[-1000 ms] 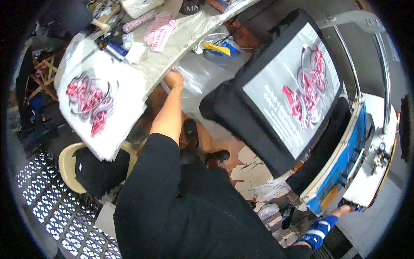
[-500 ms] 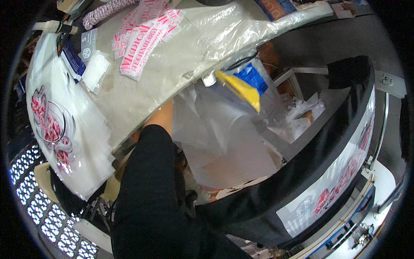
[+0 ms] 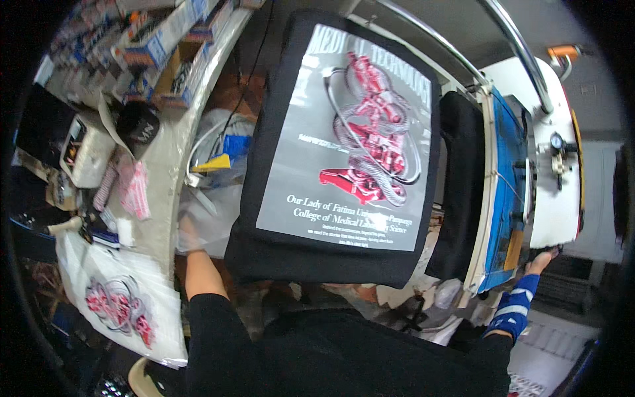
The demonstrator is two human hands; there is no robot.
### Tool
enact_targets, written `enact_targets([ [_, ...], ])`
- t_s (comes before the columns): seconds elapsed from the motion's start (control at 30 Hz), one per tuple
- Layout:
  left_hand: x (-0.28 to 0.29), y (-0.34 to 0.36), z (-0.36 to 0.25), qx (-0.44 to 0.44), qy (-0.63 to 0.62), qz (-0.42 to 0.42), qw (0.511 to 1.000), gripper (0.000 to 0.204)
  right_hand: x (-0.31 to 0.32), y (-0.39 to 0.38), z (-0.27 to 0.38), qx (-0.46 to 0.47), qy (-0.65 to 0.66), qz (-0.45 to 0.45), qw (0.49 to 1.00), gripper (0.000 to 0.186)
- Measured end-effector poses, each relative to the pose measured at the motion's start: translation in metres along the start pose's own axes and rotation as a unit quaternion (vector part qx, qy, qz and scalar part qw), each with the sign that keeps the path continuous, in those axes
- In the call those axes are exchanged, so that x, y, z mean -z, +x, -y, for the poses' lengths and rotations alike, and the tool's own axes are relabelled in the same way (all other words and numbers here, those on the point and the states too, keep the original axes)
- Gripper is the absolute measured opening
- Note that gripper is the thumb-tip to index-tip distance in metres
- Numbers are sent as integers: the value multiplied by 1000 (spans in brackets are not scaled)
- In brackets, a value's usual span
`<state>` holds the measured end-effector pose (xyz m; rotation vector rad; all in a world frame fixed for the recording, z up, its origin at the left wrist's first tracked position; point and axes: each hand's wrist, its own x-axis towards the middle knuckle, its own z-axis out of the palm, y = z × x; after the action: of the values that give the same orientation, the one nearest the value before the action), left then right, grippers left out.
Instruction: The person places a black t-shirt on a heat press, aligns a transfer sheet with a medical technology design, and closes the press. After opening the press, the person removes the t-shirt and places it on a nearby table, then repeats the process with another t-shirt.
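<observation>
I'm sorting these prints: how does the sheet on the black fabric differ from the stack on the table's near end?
The sheet looks grey over the black fabric; the stack looks white. The sheet appears single; the stack shows layered edges. Both carry a red-and-grey graphic.

Between the left hand [image 3: 190,233] and right hand [image 3: 542,262], the grey print [image 3: 284,165] on black cloth [image 3: 264,263] bears white lettering [image 3: 347,213] above, beside and below its red design [image 3: 376,142]. Beyond the left hand, a black container [image 3: 137,118] shows pale letters [image 3: 147,134]; pink-marked strips [image 3: 136,192] are too blurred to read.
</observation>
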<state>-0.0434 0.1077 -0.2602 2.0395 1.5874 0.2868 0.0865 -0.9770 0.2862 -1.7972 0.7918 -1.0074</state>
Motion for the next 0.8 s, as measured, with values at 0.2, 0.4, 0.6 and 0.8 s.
enact_targets([
  [0.2,34,-11,-14,41,-99,-21,994,45,-16,26,-31,63,16,10,998,62],
  [0.4,44,-52,1,116,-310,-80,940,47,-11,17,-7,6,-9,113,994,53],
  [0.6,76,-176,18,242,-488,-43,838,56,-29,-173,118,113,55,282,951,42],
  [0.8,62,-204,33,330,-478,295,758,83,-159,-602,94,-17,-137,901,411,47],
])
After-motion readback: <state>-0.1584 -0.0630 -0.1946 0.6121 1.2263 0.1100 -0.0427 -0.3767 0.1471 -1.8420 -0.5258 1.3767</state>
